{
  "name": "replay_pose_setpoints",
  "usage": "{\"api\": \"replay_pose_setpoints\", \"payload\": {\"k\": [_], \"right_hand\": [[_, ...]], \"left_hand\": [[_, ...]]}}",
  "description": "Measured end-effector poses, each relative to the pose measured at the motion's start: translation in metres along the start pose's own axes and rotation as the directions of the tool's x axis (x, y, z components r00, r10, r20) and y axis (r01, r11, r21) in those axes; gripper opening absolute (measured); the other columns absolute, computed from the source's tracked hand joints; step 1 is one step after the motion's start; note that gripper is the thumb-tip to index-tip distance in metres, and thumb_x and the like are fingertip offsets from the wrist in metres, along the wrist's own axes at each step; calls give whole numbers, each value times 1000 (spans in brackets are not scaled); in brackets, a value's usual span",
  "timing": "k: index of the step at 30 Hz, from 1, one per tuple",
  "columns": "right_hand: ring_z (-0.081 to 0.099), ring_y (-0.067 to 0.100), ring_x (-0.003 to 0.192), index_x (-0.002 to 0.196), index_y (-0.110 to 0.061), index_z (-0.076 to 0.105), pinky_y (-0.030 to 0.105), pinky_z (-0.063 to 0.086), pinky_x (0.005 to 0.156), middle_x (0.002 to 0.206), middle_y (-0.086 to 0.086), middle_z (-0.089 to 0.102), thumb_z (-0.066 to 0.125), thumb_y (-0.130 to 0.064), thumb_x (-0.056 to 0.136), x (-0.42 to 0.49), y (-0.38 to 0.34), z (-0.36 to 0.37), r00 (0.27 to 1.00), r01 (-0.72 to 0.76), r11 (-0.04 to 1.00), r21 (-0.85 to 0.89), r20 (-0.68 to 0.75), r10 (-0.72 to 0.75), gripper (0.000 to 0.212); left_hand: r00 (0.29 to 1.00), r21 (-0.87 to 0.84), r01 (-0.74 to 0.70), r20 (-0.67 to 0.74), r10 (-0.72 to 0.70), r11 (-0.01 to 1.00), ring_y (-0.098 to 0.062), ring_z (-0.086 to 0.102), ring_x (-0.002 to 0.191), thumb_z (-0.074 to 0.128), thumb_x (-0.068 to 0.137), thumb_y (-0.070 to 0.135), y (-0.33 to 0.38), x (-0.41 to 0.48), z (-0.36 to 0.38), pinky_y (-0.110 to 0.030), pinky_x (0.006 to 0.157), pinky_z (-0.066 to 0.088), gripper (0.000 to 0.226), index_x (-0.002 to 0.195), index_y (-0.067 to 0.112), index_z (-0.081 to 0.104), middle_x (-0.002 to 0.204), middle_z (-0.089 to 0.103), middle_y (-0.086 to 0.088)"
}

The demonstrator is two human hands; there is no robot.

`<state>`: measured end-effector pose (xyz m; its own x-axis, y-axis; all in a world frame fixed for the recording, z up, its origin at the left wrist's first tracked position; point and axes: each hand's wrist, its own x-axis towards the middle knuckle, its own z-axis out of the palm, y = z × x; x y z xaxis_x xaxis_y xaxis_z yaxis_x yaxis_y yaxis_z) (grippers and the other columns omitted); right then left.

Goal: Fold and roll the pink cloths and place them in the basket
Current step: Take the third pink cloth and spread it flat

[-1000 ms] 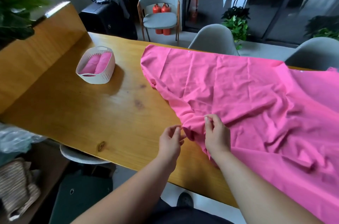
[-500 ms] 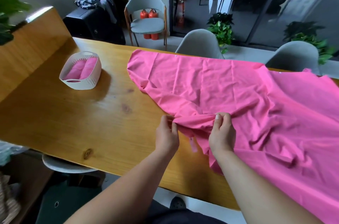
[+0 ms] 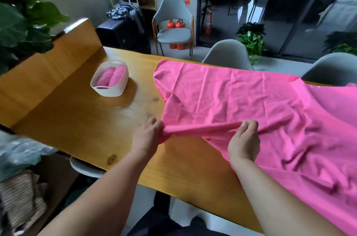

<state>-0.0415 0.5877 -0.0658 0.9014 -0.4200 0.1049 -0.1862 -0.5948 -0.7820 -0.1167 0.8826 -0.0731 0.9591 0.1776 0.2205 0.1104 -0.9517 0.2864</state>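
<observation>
A large pink cloth (image 3: 241,98) lies spread and wrinkled over the right half of the wooden table (image 3: 77,125). My left hand (image 3: 147,136) grips its near edge at the left, and my right hand (image 3: 244,140) pinches the same edge further right. The edge is stretched taut between them, lifted slightly off the table. A white basket (image 3: 112,90) stands at the far left of the table with two rolled pink cloths (image 3: 111,77) inside it. More pink cloth (image 3: 340,104) lies at the far right.
Grey chairs (image 3: 228,54) stand along the table's far side, another chair (image 3: 173,23) by the wall with red fire extinguishers (image 3: 174,24) behind it. A leafy plant (image 3: 25,15) is at the left. A wooden panel (image 3: 48,58) rises along the table's left end.
My hands have moved apart along the cloth's near edge, pulling it taut and lifting it. My left hand, which was only beside the cloth, now grips it.
</observation>
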Motion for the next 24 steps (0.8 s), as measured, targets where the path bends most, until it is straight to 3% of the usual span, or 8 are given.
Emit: {"api": "replay_pose_setpoints", "payload": {"k": [3, 6, 8, 10, 12, 14, 20, 24], "right_hand": [[66, 40, 81, 106, -17, 52, 38, 39, 62, 95, 14, 72, 42, -21, 107, -18, 0, 8, 969, 241, 970, -9, 48, -240, 11], [62, 34, 63, 91, -20, 54, 33, 39, 57, 74, 3, 64, 41, -28, 95, -43, 7, 14, 792, 552, 834, 7, 306, -528, 15], [62, 28, 67, 87, -27, 53, 33, 38, 61, 72, -6, 63, 36, -38, 90, -56, 10, 19, 596, 675, 738, 19, 575, -560, 20], [63, 25, 77, 90, -30, 52, 37, 43, 66, 79, -8, 66, 36, -45, 88, -66, 9, 27, 387, 722, 692, -1, 829, -403, 22], [62, 23, 79, 86, -34, 51, 39, 47, 68, 81, -8, 66, 40, -49, 88, -79, 4, 36, 196, 754, 656, 14, 949, -246, 19], [61, 21, 78, 82, -34, 54, 36, 44, 68, 80, -10, 65, 42, -50, 90, -91, -5, 42, 89, 782, 621, 50, 978, -190, 21], [57, 17, 100, 104, -33, 60, 37, 48, 85, 107, -11, 59, 47, -52, 98, -101, -28, 69, 171, 791, 606, 80, 923, -345, 23], [42, 18, 136, 139, -33, 51, 41, 44, 108, 144, -8, 46, 47, -60, 98, -102, -32, 92, 171, 819, 571, 54, 928, -332, 50]], "left_hand": [[955, 19, 116, -277, -106, 993, -34, 60, 79, 64, 88, 34, -21, 16, -42, -42, 66, 38, 19, 97, 17, 69, 93, 59, -8], [919, 221, 84, -393, 10, 972, -34, 55, 90, 68, 95, 33, -44, 17, -67, -46, 76, 36, 22, 112, 18, 66, 101, 59, -9], [971, 426, -73, -175, 161, 902, -34, 56, 94, 74, 90, 37, -73, 2, -65, -48, 80, 42, 36, 119, 20, 61, 105, 60, -8], [975, 541, -164, 216, 53, 825, -30, 56, 109, 83, 79, 47, -98, -22, -61, -47, 94, 44, 58, 128, 28, 58, 116, 62, -5], [853, 579, -109, 472, -223, 808, -27, 50, 130, 74, 86, 54, -115, -46, -55, -46, 110, 38, 65, 143, 37, 49, 136, 56, -3], [720, 570, -21, 578, -383, 821, -29, 46, 138, 69, 89, 56, -122, -65, -48, -47, 114, 39, 78, 157, 42, 33, 147, 49, -6], [717, 349, 229, 571, -400, 909, -30, 21, 158, 57, 100, 48, -104, -70, -34, -59, 124, 31, 78, 166, 33, 17, 174, 15, -4], [661, 320, 285, 617, -427, 903, -25, 4, 162, 45, 104, 59, -106, -71, -18, -67, 121, 22, 80, 167, 37, 0, 175, -6, 7]]}}
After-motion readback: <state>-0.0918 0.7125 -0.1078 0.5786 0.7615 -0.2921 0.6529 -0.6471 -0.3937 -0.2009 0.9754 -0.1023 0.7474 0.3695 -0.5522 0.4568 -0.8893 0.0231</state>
